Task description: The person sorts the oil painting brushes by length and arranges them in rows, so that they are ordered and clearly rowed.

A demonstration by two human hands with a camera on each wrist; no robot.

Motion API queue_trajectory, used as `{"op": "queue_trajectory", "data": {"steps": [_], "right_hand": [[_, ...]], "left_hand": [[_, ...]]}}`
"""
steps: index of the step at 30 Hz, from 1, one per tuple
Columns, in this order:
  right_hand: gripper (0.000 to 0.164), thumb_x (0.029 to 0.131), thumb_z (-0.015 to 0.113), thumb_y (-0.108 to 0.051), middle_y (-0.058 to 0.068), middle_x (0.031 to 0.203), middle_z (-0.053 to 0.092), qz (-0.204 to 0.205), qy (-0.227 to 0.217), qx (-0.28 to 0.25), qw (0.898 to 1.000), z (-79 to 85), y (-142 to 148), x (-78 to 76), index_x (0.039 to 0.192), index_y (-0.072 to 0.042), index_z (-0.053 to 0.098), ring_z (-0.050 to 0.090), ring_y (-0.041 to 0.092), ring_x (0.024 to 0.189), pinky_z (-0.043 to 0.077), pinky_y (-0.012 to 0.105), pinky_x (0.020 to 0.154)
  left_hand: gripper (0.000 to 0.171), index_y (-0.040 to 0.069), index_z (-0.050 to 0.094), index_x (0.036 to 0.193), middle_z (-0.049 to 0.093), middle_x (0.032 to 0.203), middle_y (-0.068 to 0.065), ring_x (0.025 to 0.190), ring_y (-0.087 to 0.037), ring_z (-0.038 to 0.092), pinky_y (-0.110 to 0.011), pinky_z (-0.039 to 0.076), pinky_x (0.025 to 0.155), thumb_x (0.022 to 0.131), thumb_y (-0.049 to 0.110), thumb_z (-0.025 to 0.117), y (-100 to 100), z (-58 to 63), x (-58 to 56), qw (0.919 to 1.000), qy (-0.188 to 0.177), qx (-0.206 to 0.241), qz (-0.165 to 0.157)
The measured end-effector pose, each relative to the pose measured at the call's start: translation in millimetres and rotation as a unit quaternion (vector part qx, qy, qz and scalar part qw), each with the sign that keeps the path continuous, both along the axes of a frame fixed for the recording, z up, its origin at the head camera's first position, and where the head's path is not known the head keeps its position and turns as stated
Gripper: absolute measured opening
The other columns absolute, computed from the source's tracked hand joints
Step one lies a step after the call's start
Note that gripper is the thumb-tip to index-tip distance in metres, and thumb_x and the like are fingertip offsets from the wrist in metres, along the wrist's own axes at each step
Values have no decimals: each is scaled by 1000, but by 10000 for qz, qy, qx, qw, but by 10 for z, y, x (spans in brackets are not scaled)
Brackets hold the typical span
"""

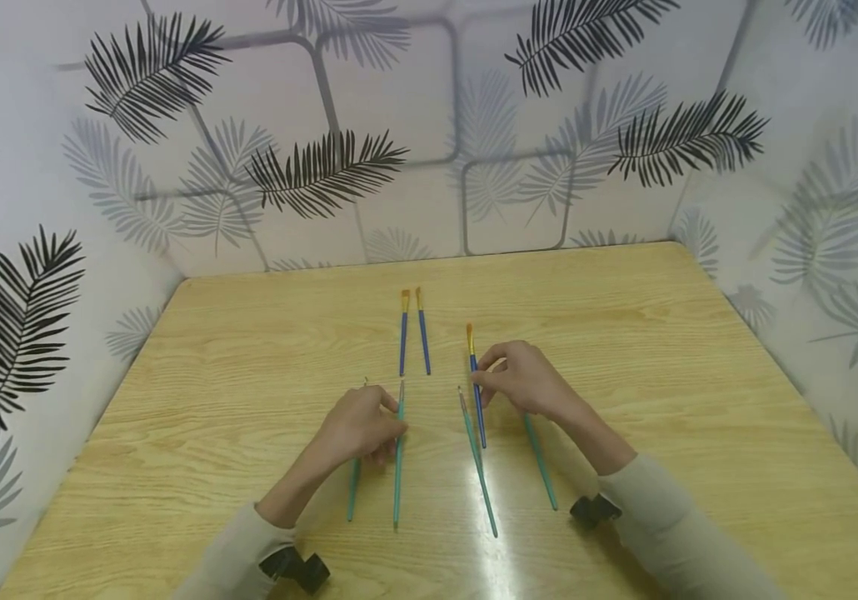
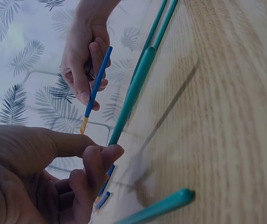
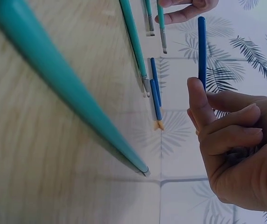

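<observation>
In the head view my left hand [image 1: 354, 423] pinches a teal paintbrush [image 1: 398, 483] between thumb and fingers. Its handle stands off the table in the left wrist view, casting a shadow. A second teal paintbrush [image 1: 354, 492] lies partly hidden under that hand. My right hand [image 1: 526, 377] pinches a blue paintbrush [image 1: 478, 408] with a gold ferrule and brown bristles. The right wrist view shows its blue handle [image 3: 202, 51] raised above the fingertips. Between the hands lies a teal paintbrush [image 1: 481, 475]; another teal paintbrush [image 1: 541, 467] is partly covered by the right hand.
Farther back, two blue paintbrushes [image 1: 402, 343] lie side by side on the wooden table [image 1: 249, 333]. Leaf-patterned wall covering [image 1: 399, 200] rises behind the table and along both sides. Each wrist carries a small black device [image 1: 296, 568].
</observation>
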State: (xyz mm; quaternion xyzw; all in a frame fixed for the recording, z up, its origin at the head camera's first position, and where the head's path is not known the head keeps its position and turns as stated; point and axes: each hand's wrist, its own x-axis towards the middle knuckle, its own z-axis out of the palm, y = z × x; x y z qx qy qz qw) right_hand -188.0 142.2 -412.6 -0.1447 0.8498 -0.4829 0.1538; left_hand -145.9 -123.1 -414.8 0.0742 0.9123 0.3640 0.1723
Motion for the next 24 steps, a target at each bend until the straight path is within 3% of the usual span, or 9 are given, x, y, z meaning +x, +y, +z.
{"op": "queue_trajectory", "data": {"steps": [8, 15, 22, 24], "right_hand": [[29, 98, 63, -23, 10, 75, 75, 16, 28, -12, 10000, -19, 28, -26, 116, 0, 65, 29, 4, 32, 29, 21, 35], [28, 98, 63, -24, 8, 75, 75, -68, -64, 22, 10000, -25, 35, -63, 115, -2, 66, 28, 4, 33, 28, 21, 35], [29, 98, 63, -24, 10, 76, 75, -67, -42, 6, 10000, -36, 31, -90, 117, -1, 65, 27, 4, 33, 27, 21, 35], [30, 98, 63, -24, 11, 76, 75, -82, -41, 3, 10000, -37, 30, -99, 117, -1, 65, 28, 4, 33, 27, 21, 35]], "left_hand": [[36, -11, 66, 118, 66, 52, 1, 34, -5, 41, -16, 28, 35, 87, 8, 67, -72, -49, 10, 9995, 207, -222, 11], [32, -7, 69, 113, 65, 51, 3, 35, -6, 44, -17, 27, 36, 86, 11, 69, -119, -81, -15, 9986, 285, -427, 105], [19, -4, 73, 98, 64, 50, 1, 36, -9, 48, -17, 28, 36, 86, 10, 69, -155, -91, -23, 9985, 359, -417, 84], [22, -5, 73, 101, 64, 50, 1, 36, -10, 49, -16, 28, 36, 85, 10, 69, -164, -95, -30, 9983, 388, -421, 91]]}}
